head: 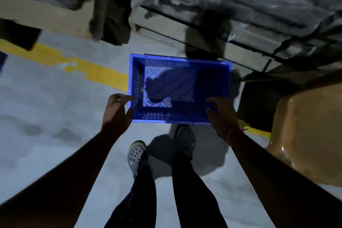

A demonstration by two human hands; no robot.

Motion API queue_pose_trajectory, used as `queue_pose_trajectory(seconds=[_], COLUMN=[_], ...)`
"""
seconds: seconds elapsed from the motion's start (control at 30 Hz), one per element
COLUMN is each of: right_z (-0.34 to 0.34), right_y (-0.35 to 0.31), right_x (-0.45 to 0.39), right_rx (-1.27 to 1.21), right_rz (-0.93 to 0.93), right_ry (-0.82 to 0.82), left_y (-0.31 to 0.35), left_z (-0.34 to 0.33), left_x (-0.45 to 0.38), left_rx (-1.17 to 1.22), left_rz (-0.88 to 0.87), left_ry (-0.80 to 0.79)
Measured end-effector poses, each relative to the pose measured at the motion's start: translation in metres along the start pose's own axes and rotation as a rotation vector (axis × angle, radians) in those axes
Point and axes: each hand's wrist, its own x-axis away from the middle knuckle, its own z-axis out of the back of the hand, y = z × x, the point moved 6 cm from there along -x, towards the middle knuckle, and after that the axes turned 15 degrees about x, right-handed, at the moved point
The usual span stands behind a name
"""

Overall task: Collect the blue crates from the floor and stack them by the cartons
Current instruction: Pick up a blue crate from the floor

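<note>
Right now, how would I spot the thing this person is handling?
Follow the yellow floor line to where it ends. There sits a blue crate, left hand and right hand at its near corners. It is the only bright-blue, perforated thing.

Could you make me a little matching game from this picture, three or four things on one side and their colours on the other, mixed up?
Things:
1. crate
2. floor stripe
3. clog
4. carton

Colours:
A. tan brown
B. yellow
C. grey with holes
D. blue

Pairs: 1-D, 2-B, 3-C, 4-A. The left hand and right hand are at the crate's near corners.
</note>
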Motion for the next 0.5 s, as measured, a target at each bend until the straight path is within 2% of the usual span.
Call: queue_pose_trajectory(seconds=[0.17,0.33,0.43,0.5], right_z=[-0.047,-0.079,-0.085,-0.094], right_y=[0.055,0.112,0.138,0.151], right_x=[-0.072,-0.114,-0.127,-0.133], right_rx=[0.122,0.203,0.121,0.107], right_rz=[0.001,-0.162,-0.243,-0.258], right_ry=[0.019,0.060,0.134,0.097], left_y=[-0.048,-0.101,-0.122,-0.123], left_z=[-0.054,-0.084,-0.092,-0.099], left_x=[-0.048,-0.083,-0.098,-0.103], left_rx=[-0.040,-0.027,0.018,0.037], left_rz=[0.143,0.369,0.374,0.344], left_ry=[0.050,0.111,0.092,0.064])
